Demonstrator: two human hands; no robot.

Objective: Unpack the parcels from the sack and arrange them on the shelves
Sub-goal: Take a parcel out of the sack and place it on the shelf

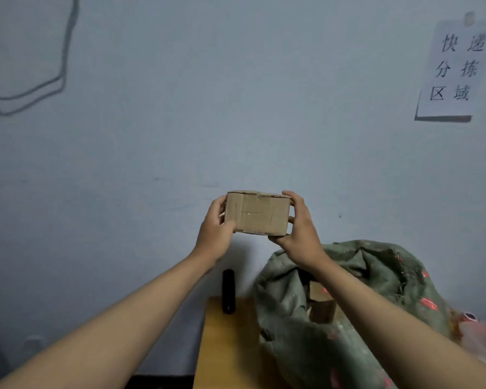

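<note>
While both arms reach forward, a small cardboard parcel (257, 213) is held up in the air in front of the pale wall (236, 108), above and behind the sack (348, 318). At the parcel's left end the left hand (215, 230) grips it, its thumb lying across the lower front corner and its fingers (222, 202) curled round the end face, mostly hidden behind the cardboard. Gripping the other end is the right hand (299, 228): its fingers reach over the top right edge, and its thumb presses under the bottom right corner. So the parcel sits clamped between the two hands, its long front face turned toward the camera, slightly tilted.

Below, the green sack slumps open on the wooden bench (225, 346), and more cardboard parcels (321, 301) show inside its mouth. A black cylinder-like object (228, 290) stands at the bench's far edge, just left of the sack. A paper sign (455, 68) with Chinese characters hangs on the wall at upper right
</note>
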